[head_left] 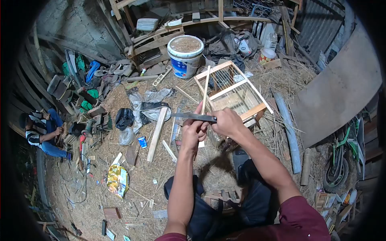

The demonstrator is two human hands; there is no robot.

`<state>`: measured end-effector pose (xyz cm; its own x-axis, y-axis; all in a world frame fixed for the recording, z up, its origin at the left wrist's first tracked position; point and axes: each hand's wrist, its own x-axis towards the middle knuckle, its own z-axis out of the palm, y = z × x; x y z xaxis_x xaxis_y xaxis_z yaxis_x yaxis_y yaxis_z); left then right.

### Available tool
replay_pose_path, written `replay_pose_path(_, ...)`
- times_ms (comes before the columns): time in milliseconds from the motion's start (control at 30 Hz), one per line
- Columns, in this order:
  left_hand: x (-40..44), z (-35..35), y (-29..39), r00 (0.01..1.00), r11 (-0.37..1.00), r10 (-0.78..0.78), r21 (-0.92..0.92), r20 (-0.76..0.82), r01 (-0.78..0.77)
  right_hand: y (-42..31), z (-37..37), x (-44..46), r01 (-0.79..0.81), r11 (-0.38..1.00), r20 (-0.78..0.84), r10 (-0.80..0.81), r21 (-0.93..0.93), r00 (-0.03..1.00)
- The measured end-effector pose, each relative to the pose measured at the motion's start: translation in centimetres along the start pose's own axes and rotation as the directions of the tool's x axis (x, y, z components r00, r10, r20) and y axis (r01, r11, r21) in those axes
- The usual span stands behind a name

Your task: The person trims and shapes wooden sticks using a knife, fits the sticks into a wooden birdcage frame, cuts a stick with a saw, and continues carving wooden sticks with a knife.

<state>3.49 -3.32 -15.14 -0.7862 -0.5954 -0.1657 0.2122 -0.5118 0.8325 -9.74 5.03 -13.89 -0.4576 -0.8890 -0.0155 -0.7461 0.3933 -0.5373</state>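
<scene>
In the middle of the head view my right hand (227,121) is wrapped round the dark handle of a knife (195,117), whose long blade points left. My left hand (193,134) grips a thin light wooden strip (206,90) that stands up and away from me. The blade crosses the strip just above my left fingers. Beyond my hands sits a wooden cage (233,94) with thin bars and a light frame.
A white and blue bucket (185,58) stands behind the cage. A wooden board (157,134) and a yellow packet (118,180) lie on the littered ground. Another person (44,132) sits at the far left. A large panel (337,88) and a green motorcycle (341,160) are at the right.
</scene>
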Motion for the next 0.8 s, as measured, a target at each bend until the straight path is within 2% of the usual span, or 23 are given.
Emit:
replay_pose_path(67, 0.1, 0.0, -0.2, 1.000, 1.000, -0.022, 0.010, 0.009, 0.022, 1.4, 1.0, 0.7, 0.017, 0.999, -0.084, -0.021, -0.044, 0.996)
replay_pose_path(167, -0.5, 0.9, -1.1, 0.998, 0.998, -0.063, 0.033, 0.029, 0.062, 2.5, 0.5, 0.5, -0.065, 0.997, -0.074, 0.062, -0.039, 0.995)
replay_pose_path(233, -0.9, 1.3, -1.8, 0.993, 0.996, -0.092, 0.024, 0.073, 0.091, 3.8, -1.2, 0.6, -0.136, 0.991, -0.130, 0.134, -0.011, 0.982)
replay_pose_path(267, -1.3, 1.6, -2.1, 0.988, 0.996, -0.088, 0.003, 0.127, 0.089, 4.9, -2.4, 1.0, -0.176, 0.968, -0.240, 0.216, 0.180, 0.946)
replay_pose_path(300, -1.5, 1.7, -2.3, 0.985, 0.994, -0.105, 0.021, 0.139, 0.103, 5.2, -4.8, 1.0, -0.266, 0.953, -0.226, 0.294, 0.145, 0.929)
replay_pose_path(367, -1.7, 1.4, -2.4, 0.978, 0.991, -0.131, 0.052, 0.160, 0.124, 9.1, -4.8, 2.3, -0.391, 0.919, -0.389, 0.379, 0.049, 0.840)
replay_pose_path(433, -1.3, 1.5, -2.2, 0.982, 0.991, -0.117, 0.082, 0.149, 0.105, 7.9, -4.8, 0.8, -0.291, 0.932, -0.264, 0.342, 0.215, 0.902)
replay_pose_path(467, -0.9, 1.5, -2.0, 0.987, 0.992, -0.094, 0.097, 0.128, 0.082, 7.5, -3.9, 0.8, -0.323, 0.927, -0.132, 0.351, 0.191, 0.927)
replay_pose_path(500, -0.6, 1.6, -1.9, 0.992, 0.992, -0.071, 0.111, 0.106, 0.060, 6.4, -3.0, 0.5, -0.262, 0.960, -0.113, 0.272, 0.099, 0.956)
replay_pose_path(567, -0.1, 1.5, -1.9, 0.996, 0.998, -0.046, 0.043, 0.070, 0.044, 6.9, 0.2, 0.4, -0.106, 0.993, -0.244, 0.116, 0.052, 0.963)
replay_pose_path(600, 0.1, 1.6, -1.9, 0.998, 1.000, -0.029, 0.010, 0.050, 0.028, 5.3, -1.8, 0.1, -0.255, 0.949, -0.048, 0.268, 0.186, 0.962)
replay_pose_path(700, 0.6, 1.5, -2.1, 0.999, 0.997, 0.020, -0.071, -0.025, -0.022, 6.1, -3.5, 0.5, -0.324, 0.920, -0.173, 0.364, 0.220, 0.915)
replay_pose_path(733, 0.9, 1.7, -2.1, 0.999, 0.997, 0.035, -0.073, -0.042, -0.038, 7.1, -2.9, 0.9, -0.236, 0.943, -0.298, 0.300, 0.233, 0.906)
replay_pose_path(800, 1.6, 1.8, -2.4, 0.997, 0.998, 0.048, -0.046, -0.052, -0.051, 7.4, -1.6, 0.5, -0.060, 0.918, -0.292, 0.186, 0.392, 0.938)
